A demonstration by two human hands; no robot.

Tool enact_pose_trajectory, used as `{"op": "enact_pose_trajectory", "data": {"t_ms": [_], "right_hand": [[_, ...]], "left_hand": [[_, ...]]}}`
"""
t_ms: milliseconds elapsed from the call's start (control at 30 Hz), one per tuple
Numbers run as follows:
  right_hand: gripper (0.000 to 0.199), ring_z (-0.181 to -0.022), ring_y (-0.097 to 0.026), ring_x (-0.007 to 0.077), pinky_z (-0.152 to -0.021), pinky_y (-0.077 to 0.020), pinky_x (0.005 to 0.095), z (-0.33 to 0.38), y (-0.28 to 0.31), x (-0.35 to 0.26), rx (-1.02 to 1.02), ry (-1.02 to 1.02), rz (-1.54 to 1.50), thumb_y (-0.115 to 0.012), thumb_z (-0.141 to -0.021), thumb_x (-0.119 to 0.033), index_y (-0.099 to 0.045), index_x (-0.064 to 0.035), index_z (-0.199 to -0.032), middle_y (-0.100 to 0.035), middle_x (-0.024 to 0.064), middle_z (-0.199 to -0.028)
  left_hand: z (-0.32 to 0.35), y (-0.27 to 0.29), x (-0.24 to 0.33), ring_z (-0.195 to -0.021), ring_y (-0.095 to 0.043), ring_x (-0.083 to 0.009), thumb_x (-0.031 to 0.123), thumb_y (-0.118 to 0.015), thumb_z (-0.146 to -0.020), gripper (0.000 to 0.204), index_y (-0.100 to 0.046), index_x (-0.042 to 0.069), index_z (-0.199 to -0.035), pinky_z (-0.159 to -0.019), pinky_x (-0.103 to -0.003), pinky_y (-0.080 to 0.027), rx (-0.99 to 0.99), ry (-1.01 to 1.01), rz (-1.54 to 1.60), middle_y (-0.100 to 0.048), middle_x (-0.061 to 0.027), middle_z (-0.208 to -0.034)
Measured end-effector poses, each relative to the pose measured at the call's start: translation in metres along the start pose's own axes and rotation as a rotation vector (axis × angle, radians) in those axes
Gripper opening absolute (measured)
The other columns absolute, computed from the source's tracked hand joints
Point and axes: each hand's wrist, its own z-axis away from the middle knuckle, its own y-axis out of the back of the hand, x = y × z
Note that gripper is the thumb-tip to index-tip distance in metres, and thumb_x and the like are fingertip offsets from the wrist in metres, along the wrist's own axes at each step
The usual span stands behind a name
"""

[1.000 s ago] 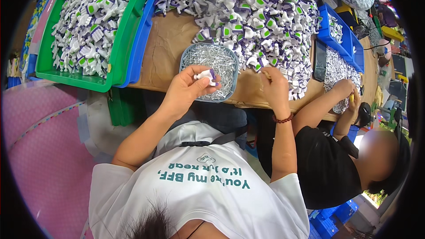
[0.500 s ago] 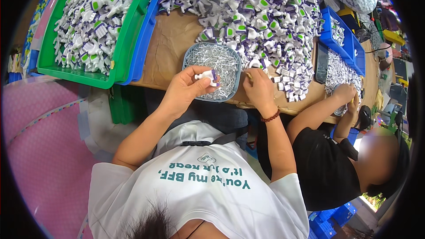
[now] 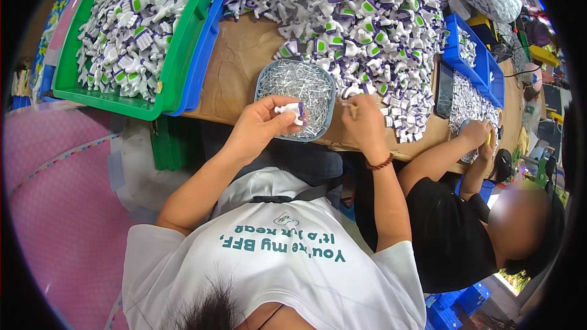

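My left hand (image 3: 260,127) pinches a small white and purple plastic figure part (image 3: 292,111) between thumb and fingers, above the near side of a grey-blue tub (image 3: 334,95). The tub holds many thin silver metal pins (image 3: 296,79). My right hand (image 3: 367,123) is closed just right of the tub, at the near edge of a large heap of white, purple and green figure parts (image 3: 373,30). Something tan shows at its fingertips, slightly blurred; what they grip, if anything, I cannot make out.
A green tray (image 3: 160,79) full of figure parts stands at left, beside a blue tray (image 3: 194,79). Small white pieces (image 3: 406,119) lie right of my right hand. A co-worker (image 3: 449,226) works at right near a divided blue bin (image 3: 474,61). Brown paper (image 3: 238,55) covers the table.
The figure part in my left hand has turned and shifted slightly right. My right hand has moved a little right and nearer to me, away from the tub's rim.
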Motion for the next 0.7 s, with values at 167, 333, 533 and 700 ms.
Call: {"op": "enact_pose_trajectory", "data": {"t_ms": [167, 333, 533, 700], "right_hand": [[0.025, -0.061, -0.048, 0.0037, -0.057, -0.0396, 0.0175, -0.009, 0.036, -0.024, 0.014, -0.364, -0.640, -0.060, -0.077, 0.000, -0.060, -0.0042, -0.102, -0.058, -0.0012, -0.075], [0.012, -0.059, -0.049, 0.0019, -0.052, -0.0374, 0.0157, -0.009, 0.037, -0.064, -0.092, -0.397, -1.113, -0.064, -0.079, -0.002, -0.063, -0.0010, -0.091, -0.061, -0.0009, -0.077], [0.009, -0.058, -0.049, 0.0030, -0.051, -0.0372, 0.0157, -0.004, 0.023, -0.071, -0.121, -0.353, -1.242, -0.068, -0.077, -0.004, -0.066, 0.0004, -0.085, -0.060, 0.0003, -0.072], [0.008, -0.062, -0.050, 0.0034, -0.052, -0.0373, 0.0162, 0.002, 0.016, -0.066, -0.084, -0.283, -1.228, -0.067, -0.077, -0.003, -0.066, 0.0004, -0.085, -0.060, 0.0010, -0.074]], "left_hand": [[-0.002, -0.005, 0.000, -0.092, -0.061, -0.0215, 0.011, -0.054, -0.089, 0.026, -0.050, 0.000, -0.112, -0.079, -0.028, -0.051, -0.037, 0.047, 0.091, -0.060, -0.0117, -0.102], [0.000, -0.015, 0.004, -0.091, -0.062, -0.0215, 0.012, -0.053, -0.089, 0.025, -0.051, 0.001, -0.112, -0.077, -0.026, -0.051, -0.077, 0.120, 0.132, -0.060, -0.0108, -0.101], [0.002, -0.013, 0.006, -0.090, -0.062, -0.0214, 0.012, -0.053, -0.089, 0.024, -0.052, 0.000, -0.110, -0.076, -0.025, -0.053, -0.084, 0.157, 0.226, -0.059, -0.0115, -0.102], [0.000, -0.010, 0.003, -0.090, -0.063, -0.0223, 0.010, -0.053, -0.089, 0.023, -0.053, -0.001, -0.109, -0.076, -0.026, -0.054, -0.093, 0.166, 0.281, -0.060, -0.0121, -0.101]]}}
